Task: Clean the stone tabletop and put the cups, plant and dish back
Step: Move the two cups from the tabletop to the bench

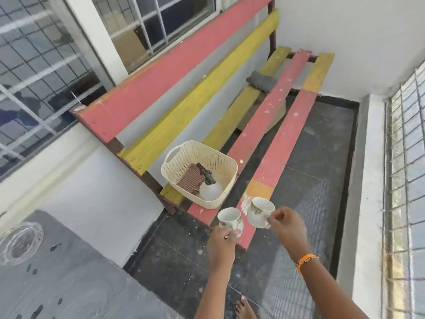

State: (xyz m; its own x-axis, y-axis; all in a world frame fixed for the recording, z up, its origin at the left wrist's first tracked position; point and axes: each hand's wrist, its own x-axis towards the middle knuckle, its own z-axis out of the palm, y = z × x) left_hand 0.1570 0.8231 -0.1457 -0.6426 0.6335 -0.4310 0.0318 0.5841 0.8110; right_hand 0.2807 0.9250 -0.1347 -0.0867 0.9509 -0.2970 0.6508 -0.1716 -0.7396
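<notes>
Cups, 2 of them, are held above the near end of a red and yellow slatted bench. The left hand pinches the handle of the left cup, fingers pressed together around it; the cup is white with a brown pattern and tilts slightly. The right hand pinches the handle of the right cup, which has the same pattern and an open mouth facing up; an orange band circles that wrist. Whether either cup touches the bench slat I cannot tell.

Just beyond the cups, a cream woven basket sits on the bench, holding a white spray bottle with a dark trigger head and a checked cloth. Farther along the bench lies a grey cloth.

At lower left, the grey stone tabletop shows dark specks, and a clear glass dish rests on it near its far corner, well apart from the cups. A bare foot stands on the dark tiled floor.
</notes>
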